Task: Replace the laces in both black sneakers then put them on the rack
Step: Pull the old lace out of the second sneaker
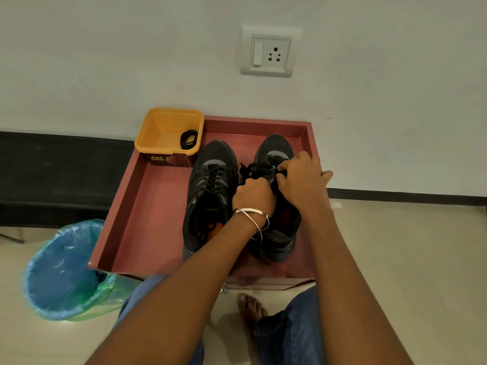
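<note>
- Nearest to us are our two forearms, reaching forward over blue-jeaned knees and one bare foot (250,309) on the pale floor tiles.
- Our left hand (253,196) is clenched into a fist over the right sneaker (276,206), fingers curled around a black lace (250,168) that runs out to the left of the shoe; two thin metal bangles (254,217) sit on that wrist.
- Our right hand (300,180) has its fingers curled and pinching the lace at the upper eyelets of the same sneaker, the thumb stretched out to the right.
- We count two black sneakers, side by side and nearly touching, toes pointing to the wall, standing in a shallow reddish tray (147,206).
- Our left sneaker (210,196) is laced in black criss-crosses up its tongue, with grey panels near the toe and an orange insole showing in the opening; neither hand touches it.
- Of the right sneaker we see a matching grey toe panel and dark upper; how far it is laced we cannot tell, since both hands cover its middle.
- We see one yellow tub (168,135) in the tray's far left corner, holding one coiled black lace (189,139).
- One bin lined with a blue bag (63,270) stands on the floor just left of the tray.
- One white wall socket (270,51) sits above on the wall.
</note>
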`<move>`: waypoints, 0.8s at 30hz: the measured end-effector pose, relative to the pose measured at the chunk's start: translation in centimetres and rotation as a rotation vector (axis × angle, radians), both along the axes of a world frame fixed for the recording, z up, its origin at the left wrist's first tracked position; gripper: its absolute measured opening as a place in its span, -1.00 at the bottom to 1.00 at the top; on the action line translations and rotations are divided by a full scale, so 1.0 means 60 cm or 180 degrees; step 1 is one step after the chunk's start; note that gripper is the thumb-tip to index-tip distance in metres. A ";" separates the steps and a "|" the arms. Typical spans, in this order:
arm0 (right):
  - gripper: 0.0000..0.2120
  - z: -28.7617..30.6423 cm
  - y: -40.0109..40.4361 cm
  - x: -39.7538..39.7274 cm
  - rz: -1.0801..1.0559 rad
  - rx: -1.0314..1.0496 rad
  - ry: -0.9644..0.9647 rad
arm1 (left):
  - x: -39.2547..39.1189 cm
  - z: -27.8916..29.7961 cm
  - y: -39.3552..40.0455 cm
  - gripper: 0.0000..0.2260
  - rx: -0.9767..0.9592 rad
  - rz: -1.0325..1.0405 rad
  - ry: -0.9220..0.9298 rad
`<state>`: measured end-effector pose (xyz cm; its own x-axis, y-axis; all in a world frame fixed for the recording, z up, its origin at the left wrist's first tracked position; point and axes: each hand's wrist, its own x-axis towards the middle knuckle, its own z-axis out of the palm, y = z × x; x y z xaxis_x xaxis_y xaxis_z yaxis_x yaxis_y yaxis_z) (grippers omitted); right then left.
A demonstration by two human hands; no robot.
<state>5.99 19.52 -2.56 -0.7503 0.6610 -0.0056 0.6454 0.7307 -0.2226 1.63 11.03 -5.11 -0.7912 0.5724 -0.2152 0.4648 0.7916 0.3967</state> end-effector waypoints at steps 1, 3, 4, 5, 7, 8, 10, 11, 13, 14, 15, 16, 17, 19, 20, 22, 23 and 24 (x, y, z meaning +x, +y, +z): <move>-0.79 0.000 -0.005 -0.004 -0.0031 0.0174 -0.0046 | 0.000 0.000 0.000 -0.78 0.0000 0.0010 -0.0008; -0.81 -0.006 -0.010 -0.010 -0.0077 0.0350 -0.0102 | -0.002 -0.001 0.002 -0.79 0.0006 0.0036 -0.0034; -0.82 -0.008 -0.013 -0.011 -0.0101 0.0356 -0.0070 | -0.002 0.000 0.002 -0.78 0.0013 0.0050 -0.0050; -0.82 -0.010 -0.014 -0.011 -0.0141 0.0325 0.0023 | -0.002 0.000 0.002 -0.78 0.0022 0.0062 -0.0061; -0.85 -0.005 -0.013 -0.007 -0.0252 0.0224 0.0325 | -0.002 0.000 0.004 -0.79 0.0029 0.0072 -0.0064; -0.87 -0.001 -0.012 -0.003 -0.0314 0.0172 0.0493 | -0.002 0.000 0.004 -0.79 0.0018 0.0069 -0.0061; -0.85 0.012 -0.009 0.005 -0.0473 -0.0041 0.0955 | -0.002 0.000 0.005 -0.80 -0.0009 0.0071 -0.0067; -0.82 0.018 -0.009 0.011 -0.0542 -0.0220 0.1298 | -0.002 0.000 0.005 -0.80 -0.0024 0.0074 -0.0072; -0.77 0.031 -0.010 0.022 -0.0674 -0.0644 0.2136 | -0.001 0.000 0.006 -0.79 -0.0039 0.0069 -0.0073; -0.79 0.039 -0.009 0.026 -0.0755 -0.0903 0.2661 | -0.001 0.001 0.006 -0.79 -0.0047 0.0061 -0.0068; -0.82 0.050 -0.008 0.030 -0.0850 -0.1229 0.3225 | 0.000 0.001 0.006 -0.78 -0.0060 0.0053 -0.0058; -0.84 0.061 -0.006 0.034 -0.0965 -0.1604 0.3790 | 0.001 0.003 0.005 -0.78 -0.0076 0.0044 -0.0045; -0.83 0.072 -0.004 0.035 -0.1052 -0.1984 0.4277 | 0.001 0.003 0.005 -0.77 -0.0086 0.0039 -0.0036; -0.82 0.083 -0.003 0.035 -0.0989 -0.2444 0.4830 | 0.001 0.005 0.004 -0.76 -0.0096 0.0022 -0.0021; -0.82 0.082 -0.003 0.033 -0.0895 -0.2432 0.4849 | 0.001 0.006 0.004 -0.76 -0.0099 0.0015 -0.0016; -0.87 0.068 -0.002 0.028 -0.0710 -0.2030 0.4416 | -0.001 0.007 0.004 -0.76 -0.0097 0.0022 -0.0031; -0.90 0.058 0.002 0.026 -0.0610 -0.1708 0.3999 | -0.001 0.006 0.004 -0.76 -0.0090 0.0027 -0.0042; -0.91 0.047 0.007 0.025 -0.0475 -0.1401 0.3513 | -0.002 0.005 0.003 -0.76 -0.0084 0.0024 -0.0040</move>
<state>7.46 19.94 0.26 -0.4087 0.8448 0.3455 0.0208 0.3870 -0.9218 1.53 11.21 -4.79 -0.7927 0.5603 -0.2403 0.4537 0.8054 0.3813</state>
